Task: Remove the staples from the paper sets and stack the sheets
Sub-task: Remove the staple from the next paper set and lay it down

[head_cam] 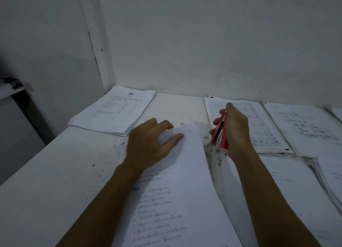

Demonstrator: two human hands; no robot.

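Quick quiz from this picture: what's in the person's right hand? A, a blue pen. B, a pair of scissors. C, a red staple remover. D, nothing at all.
C: the right hand is curled round a red staple remover, held just above the table beside the paper set that the left hand grips at its top corner.
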